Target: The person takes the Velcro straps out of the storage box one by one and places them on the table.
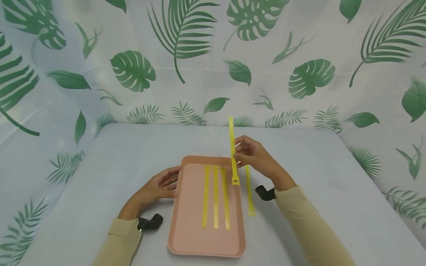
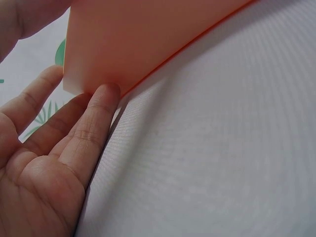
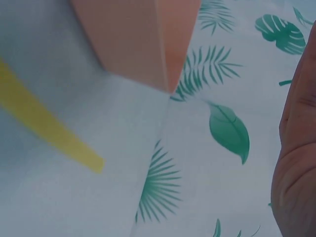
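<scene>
My right hand (image 1: 253, 153) pinches a yellow cable strap (image 1: 232, 135) near its middle and holds it upright over the tray's far right corner, slotted head downward. Three similar yellow straps (image 1: 215, 199) lie side by side lengthwise in the pink tray (image 1: 206, 242). At the tray's left wall rests my left hand (image 1: 156, 186); in the left wrist view its extended fingertips (image 2: 106, 94) touch the outer wall. Another yellow strap (image 1: 249, 192) lies on the table just right of the tray. The right wrist view shows only the edge of the right hand (image 3: 301, 148); its fingertips are hidden there.
A pale cloth covers the table (image 1: 110, 155). Behind and beside it hangs a white curtain (image 1: 199, 88) with green leaf prints. Black wrist cameras (image 1: 151, 222) sit on both forearms, near the tray's sides.
</scene>
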The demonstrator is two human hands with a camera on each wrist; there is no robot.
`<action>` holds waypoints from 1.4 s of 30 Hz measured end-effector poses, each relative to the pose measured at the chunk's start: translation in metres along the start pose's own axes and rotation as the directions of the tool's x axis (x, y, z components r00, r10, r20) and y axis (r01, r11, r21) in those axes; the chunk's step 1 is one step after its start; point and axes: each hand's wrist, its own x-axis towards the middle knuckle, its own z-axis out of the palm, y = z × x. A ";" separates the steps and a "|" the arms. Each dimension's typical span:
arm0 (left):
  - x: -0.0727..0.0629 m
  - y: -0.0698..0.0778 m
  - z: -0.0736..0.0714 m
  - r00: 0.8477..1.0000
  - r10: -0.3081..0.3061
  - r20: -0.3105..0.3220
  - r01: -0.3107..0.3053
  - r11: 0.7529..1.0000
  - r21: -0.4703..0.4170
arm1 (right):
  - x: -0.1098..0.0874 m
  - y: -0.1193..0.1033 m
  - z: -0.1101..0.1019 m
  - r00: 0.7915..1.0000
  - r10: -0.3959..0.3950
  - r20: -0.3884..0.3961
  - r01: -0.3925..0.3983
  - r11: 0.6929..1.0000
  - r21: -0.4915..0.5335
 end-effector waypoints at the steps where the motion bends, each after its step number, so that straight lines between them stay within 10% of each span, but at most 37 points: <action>1: 0.000 0.000 0.000 1.000 -0.001 -0.002 0.001 1.000 0.002 | -0.002 0.002 -0.002 1.000 0.006 -0.006 -0.006 1.000 0.004; 26: 0.000 0.000 0.001 1.000 0.014 -0.010 -0.014 0.999 0.039 | -0.048 0.032 -0.037 0.978 0.205 -0.048 -0.205 0.979 0.006; 42: 0.000 0.000 0.003 0.999 0.043 0.016 -0.043 0.999 0.011 | -0.066 0.050 -0.046 0.916 0.400 -0.018 -0.400 0.916 0.023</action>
